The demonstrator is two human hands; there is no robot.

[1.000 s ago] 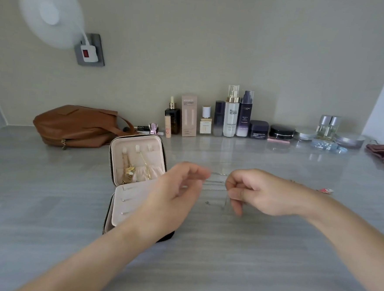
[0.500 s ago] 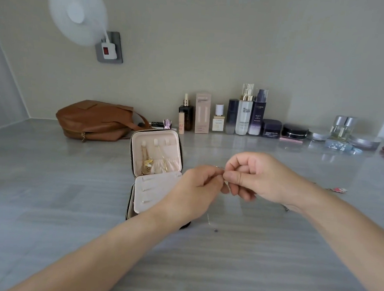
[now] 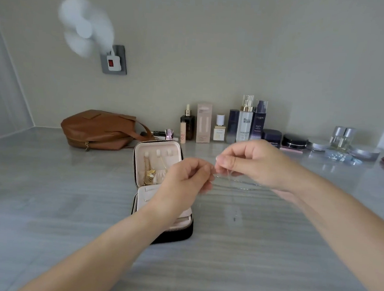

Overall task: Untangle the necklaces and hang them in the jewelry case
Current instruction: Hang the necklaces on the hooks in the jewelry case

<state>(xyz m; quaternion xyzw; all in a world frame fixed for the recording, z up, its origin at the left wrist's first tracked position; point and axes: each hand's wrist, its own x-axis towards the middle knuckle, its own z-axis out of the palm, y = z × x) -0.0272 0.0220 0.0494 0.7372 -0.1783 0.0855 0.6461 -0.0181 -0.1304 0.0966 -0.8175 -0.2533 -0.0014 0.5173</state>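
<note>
We see both hands raised above the grey tabletop (image 3: 245, 274), close together but not quite touching. The left hand (image 3: 184, 179) has its thumb and fingers pinched shut on one end of a thin silver chain (image 3: 236, 181), and the right hand (image 3: 253, 163) is likewise pinched on it just beside, with the rest of the chain trailing in blurred strands under the right palm. How many necklaces make up that strand we cannot tell.

Behind the left hand and partly hidden by it, the jewelry case (image 3: 156, 181) stands open on the tabletop, its lid upright. A gold necklace (image 3: 149, 173) hangs inside the lid from the leftmost hook, while the other hooks beside it look bare.

Further back along the wall we see a brown leather bag (image 3: 101, 130) lying on its side and a row of cosmetic bottles (image 3: 244, 124). A small white fan (image 3: 85, 26) is plugged in above.
</note>
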